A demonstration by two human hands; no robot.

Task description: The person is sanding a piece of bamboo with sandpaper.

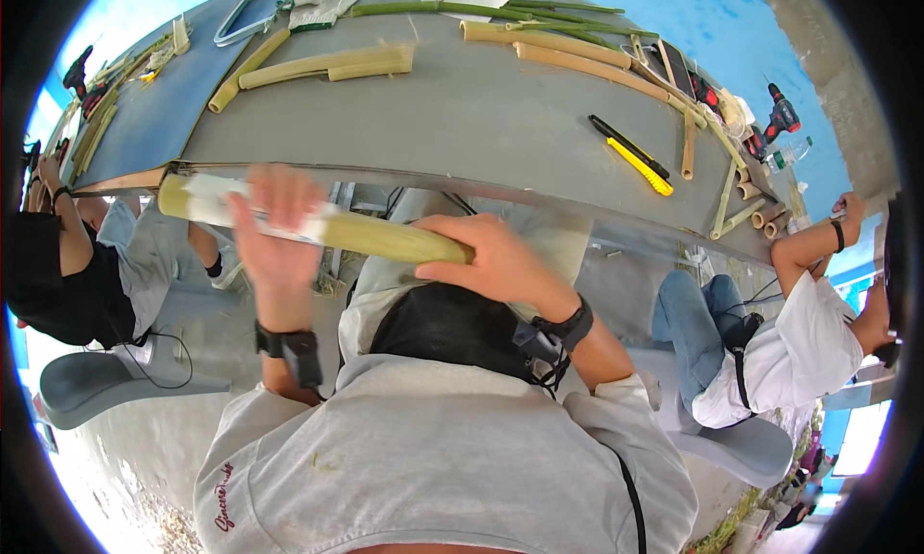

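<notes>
A pale green bamboo tube [385,240] lies crosswise over my lap, just off the table's near edge. My right hand [496,256] is closed around its right end, thumb below and fingers on top. A white paper-like sheet [210,200] is wrapped over the left part of the tube. My left hand [279,231], smeared by motion, is closed over this sheet and presses it on the bamboo. The underside of the sheet is hidden, so its exact kind cannot be made out.
On the grey table [462,121] lie a yellow-and-black utility knife [632,156], split bamboo pieces [327,68], longer bamboo lengths [587,61] and thin green stalks [481,9]. A cordless drill [782,114] stands at the right. People sit on both sides of me.
</notes>
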